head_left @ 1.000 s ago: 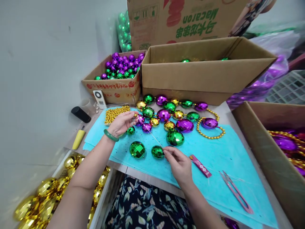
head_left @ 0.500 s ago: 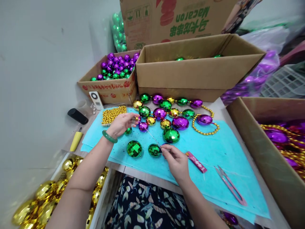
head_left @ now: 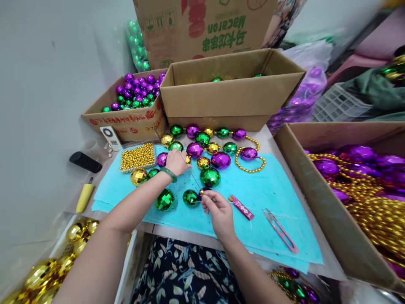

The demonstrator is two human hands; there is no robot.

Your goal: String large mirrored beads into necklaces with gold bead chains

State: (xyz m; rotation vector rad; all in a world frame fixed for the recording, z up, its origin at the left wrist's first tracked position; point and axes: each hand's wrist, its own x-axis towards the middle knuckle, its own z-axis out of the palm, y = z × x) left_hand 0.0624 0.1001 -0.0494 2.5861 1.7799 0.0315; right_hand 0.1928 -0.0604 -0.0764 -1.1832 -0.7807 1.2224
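Observation:
My left hand [head_left: 178, 161], with a green bangle [head_left: 168, 173] at its wrist, is closed at the upper end of a thin beading needle [head_left: 195, 181]; its fingertips are partly hidden. My right hand [head_left: 220, 213] pinches the needle's lower end, where a small gold bead [head_left: 202, 192] shows at the fingertips. White thread [head_left: 257, 208] trails rightward from it. Close by lie a green faceted bead [head_left: 191, 197] and a larger green bead [head_left: 165, 199]. Strung purple, green and gold beads [head_left: 220, 160] lie beyond my hands on a blue cloth [head_left: 202, 223].
A clear tray [head_left: 138, 156] holds small gold beads. Pink thread snips [head_left: 281, 232] and a pink packet [head_left: 241, 207] lie at right. Cardboard boxes [head_left: 221, 103] stand behind, another box [head_left: 294, 169] at right. A white crate [head_left: 126, 270] of gold balls sits lower left.
The view has turned right. My left hand has come rightward and nearer my right hand along the needle. A small gold bead now shows at my right fingertips.

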